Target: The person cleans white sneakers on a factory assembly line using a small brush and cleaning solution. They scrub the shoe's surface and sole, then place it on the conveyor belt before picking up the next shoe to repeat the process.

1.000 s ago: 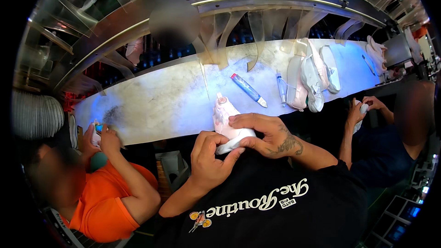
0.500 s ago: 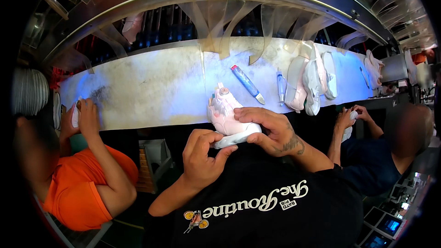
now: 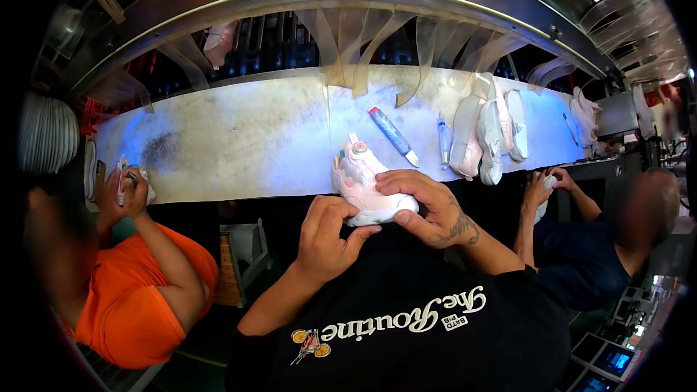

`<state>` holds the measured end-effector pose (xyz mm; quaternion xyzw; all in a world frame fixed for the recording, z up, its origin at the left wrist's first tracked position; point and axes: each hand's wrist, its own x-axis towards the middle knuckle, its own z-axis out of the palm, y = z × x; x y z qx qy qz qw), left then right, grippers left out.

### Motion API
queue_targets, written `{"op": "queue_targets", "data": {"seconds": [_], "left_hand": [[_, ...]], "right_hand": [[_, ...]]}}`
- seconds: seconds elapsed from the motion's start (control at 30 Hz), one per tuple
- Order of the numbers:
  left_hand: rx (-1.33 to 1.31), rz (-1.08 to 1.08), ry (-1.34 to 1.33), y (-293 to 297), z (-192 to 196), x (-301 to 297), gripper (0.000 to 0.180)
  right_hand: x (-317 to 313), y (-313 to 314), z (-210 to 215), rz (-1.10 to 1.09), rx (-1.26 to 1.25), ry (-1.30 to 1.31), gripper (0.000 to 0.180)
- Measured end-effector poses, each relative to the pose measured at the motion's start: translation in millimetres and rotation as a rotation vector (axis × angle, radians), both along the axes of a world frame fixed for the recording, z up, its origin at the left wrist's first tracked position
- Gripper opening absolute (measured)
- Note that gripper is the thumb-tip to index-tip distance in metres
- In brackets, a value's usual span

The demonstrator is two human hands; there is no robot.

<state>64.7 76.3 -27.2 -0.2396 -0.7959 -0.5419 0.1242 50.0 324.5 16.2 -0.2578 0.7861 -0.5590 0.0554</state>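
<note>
Pink shoe [image 3: 359,190] grasped by left hand [image 3: 324,239], right hand [image 3: 428,209]; smudged bench [image 3: 254,141] (2 co-workers [image 3: 141,312] alongside).

A pale pink shoe [image 3: 365,190] with a white sole [image 3: 383,216] and a round, dial-like piece [image 3: 359,147] near its far end is held between left hand [image 3: 324,236] and right hand [image 3: 430,212], sole lowermost in view, at the worktable's [image 3: 268,145] near edge.

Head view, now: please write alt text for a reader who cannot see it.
A person's left hand and right hand hold a pale pink shoe at the near edge of a worktable. On it lie blue tools and more shoes; a co-worker is on each side.
</note>
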Motion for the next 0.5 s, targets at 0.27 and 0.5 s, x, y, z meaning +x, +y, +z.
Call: {"op": "queue_targets", "data": {"seconds": [0.27, 0.5], "left_hand": [[0.051, -0.037, -0.038, 6.6, -4.9, 8.0, 0.044], [0.036, -0.007, -0.004, 6.7, -11.5, 7.1, 0.04]], "right_hand": [[8.8, -0.9, -5.7, -0.056, -0.004, -0.009, 0.037], [14.1, -2.7, -7.0, -0.055, -0.02, 0.002, 0.037]]}}
